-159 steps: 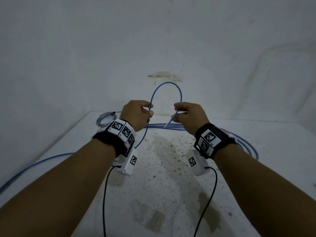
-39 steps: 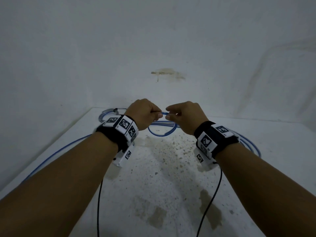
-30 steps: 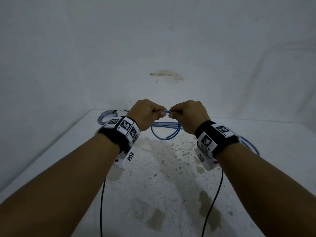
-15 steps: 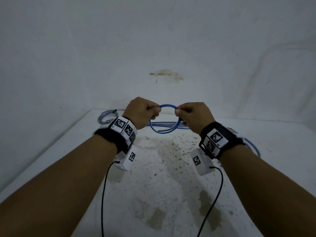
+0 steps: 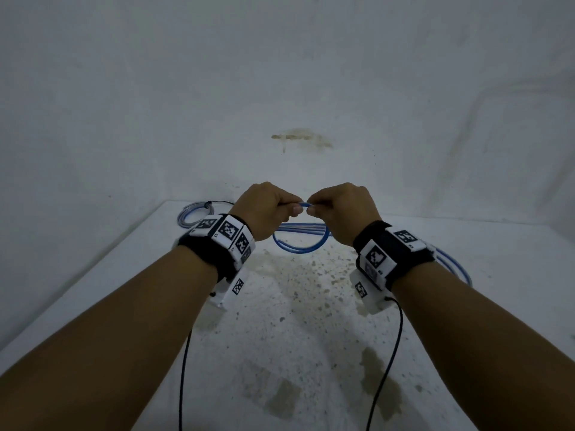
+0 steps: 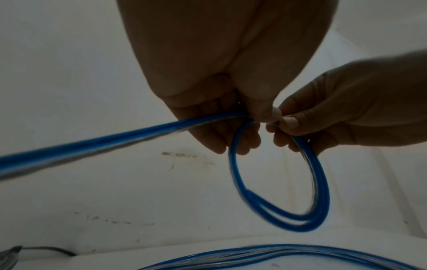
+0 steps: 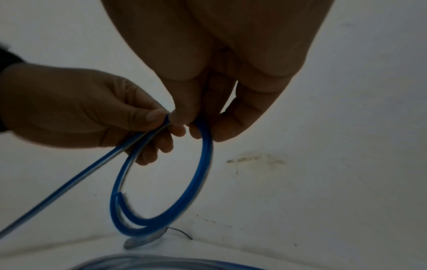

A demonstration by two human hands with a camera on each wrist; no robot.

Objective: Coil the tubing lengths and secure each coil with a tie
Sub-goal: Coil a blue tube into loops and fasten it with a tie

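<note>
- Both hands pinch the top of a small blue tubing coil (image 6: 307, 191), held up in the air above the table (image 5: 311, 337). The left hand (image 5: 264, 209) has thumb and fingertips pressed together on the tubing where the loop crosses itself. The right hand (image 5: 342, 209) pinches the same spot from the other side, thumbs almost touching.
- The loop hangs below the two grips with roughly two turns at its bottom. The cut free end (image 7: 120, 195) sits loose inside the loop on its lower left, held by nothing.
- Likely trouble: the tubing looks springy, so if either pinch slackens the turns could spring open and the free end slide out, undoing the coil.
- A long run of tubing (image 6: 92, 144) leads away from the left grip toward the left. Its weight or a snag on the table could drag on the pinch and pull the loop out of round as more is wound on.
- Tying will probably call for one hand to let go; the other pinch alone must then keep every turn together, and that is where it could slip.
- I cannot make out a tie near the hands.
- On the table under the hands lie more loose blue tubing lengths (image 5: 298, 228), sweeping round to the right behind the right wrist, where the trailing run could tangle with them.
- At the far left corner lies a separate small coil (image 5: 194, 213) with a dark strand at it, well apart from the hands.
- Black cables from the wrist cameras hang toward the person, clear of the loop.
</note>
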